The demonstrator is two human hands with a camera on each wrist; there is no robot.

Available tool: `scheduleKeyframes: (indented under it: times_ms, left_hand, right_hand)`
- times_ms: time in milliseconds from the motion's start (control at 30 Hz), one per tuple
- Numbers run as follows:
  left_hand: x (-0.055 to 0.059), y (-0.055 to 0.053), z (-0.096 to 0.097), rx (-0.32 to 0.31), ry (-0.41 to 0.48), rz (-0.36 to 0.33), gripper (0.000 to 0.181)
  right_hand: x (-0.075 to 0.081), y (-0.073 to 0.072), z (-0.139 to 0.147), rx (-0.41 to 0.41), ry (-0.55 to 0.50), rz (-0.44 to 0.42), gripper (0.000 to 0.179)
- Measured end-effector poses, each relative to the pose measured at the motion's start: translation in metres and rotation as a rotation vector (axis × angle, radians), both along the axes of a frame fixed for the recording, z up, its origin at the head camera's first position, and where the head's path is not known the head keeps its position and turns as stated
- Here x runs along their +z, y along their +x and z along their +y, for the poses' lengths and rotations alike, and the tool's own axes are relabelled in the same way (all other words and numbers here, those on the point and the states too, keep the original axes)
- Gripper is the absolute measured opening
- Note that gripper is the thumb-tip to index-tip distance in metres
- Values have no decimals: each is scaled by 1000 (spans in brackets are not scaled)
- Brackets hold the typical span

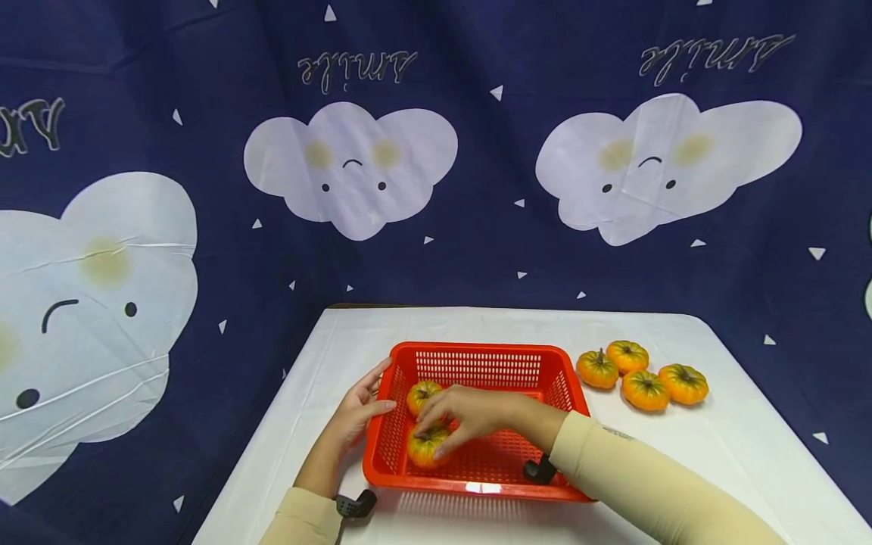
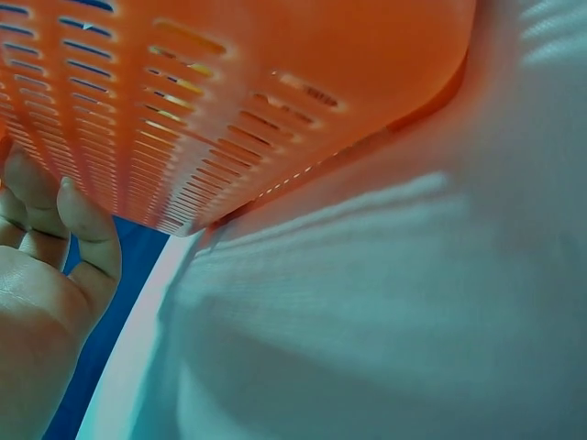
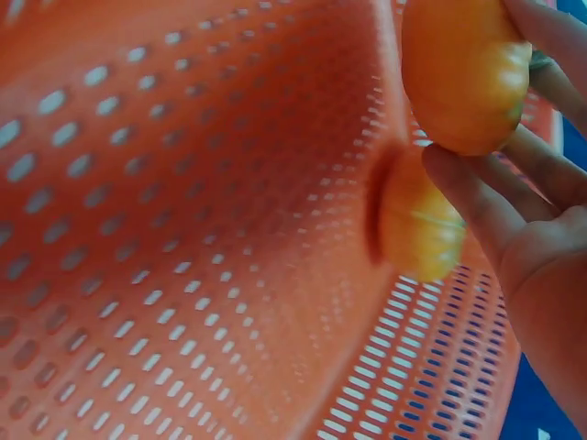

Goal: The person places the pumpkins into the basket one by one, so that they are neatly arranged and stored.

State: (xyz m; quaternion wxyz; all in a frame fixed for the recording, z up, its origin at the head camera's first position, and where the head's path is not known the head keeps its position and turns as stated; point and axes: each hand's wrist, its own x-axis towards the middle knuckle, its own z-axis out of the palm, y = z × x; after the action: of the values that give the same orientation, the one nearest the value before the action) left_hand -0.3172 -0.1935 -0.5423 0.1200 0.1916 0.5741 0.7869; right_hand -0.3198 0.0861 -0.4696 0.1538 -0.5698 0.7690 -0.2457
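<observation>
In the head view, the left hand (image 1: 356, 412), fingers fairly straight, touched the left rim of a red basket (image 1: 409, 481) on the tabletop (image 1: 736, 446). Inside, the right hand (image 1: 470, 411) grasped a pumpkin (image 1: 424, 454) near a second pumpkin (image 1: 419, 395); four other pumpkins (image 1: 645, 391) lay right of the basket. In the left wrist view, the left hand met the slotted side. In the right wrist view, thumb and fingers pinched the first pumpkin.

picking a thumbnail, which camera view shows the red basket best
The head view, since it shows nearly all of the red plastic basket. The left wrist view shows only part of its slotted outside; the right wrist view, part of its inside.
</observation>
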Motion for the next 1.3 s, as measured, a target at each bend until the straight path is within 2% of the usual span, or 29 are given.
scheduleKeyframes:
  times_ms: [200, 567, 700, 833, 933, 1033, 1100, 1133, 1200, 1300]
  left_hand:
    - [-1, 0, -1, -14, 6, -14, 86]
    - [0, -1, 0, 0, -3, -14, 85]
    - [-2, -1, 0, 0, -18, -17, 85]
    - [-3, 0, 0, 4, -13, -15, 86]
    - [-2, 2, -1, 14, -19, -16, 86]
    - [-2, 3, -2, 22, -23, -24, 85]
    - [-1, 5, -3, 27, -21, -33, 85]
    - [-1, 5, -3, 27, -14, -39, 84]
    - [0, 5, -2, 21, -10, -41, 84]
    - [-1, 5, 1, 12, -3, -48, 84]
  right_hand:
    - [-9, -1, -6, 21, 83, -2, 46]
    - [-12, -5, -7, 12, 116, 6, 53]
    - [-1, -2, 2, -18, 147, -3, 59]
    - [23, -2, 25, -111, 132, -53, 64]
    - [42, -7, 58, -196, -1, -137, 65]
    - [56, -14, 96, -292, -226, -255, 60]
    - [62, -21, 126, -383, -388, -294, 55]
    - [63, -23, 141, -449, -469, -305, 53]
    - [66, -25, 171, -648, -562, -295, 51]
    - [52, -28, 218, -973, -571, -257, 53]
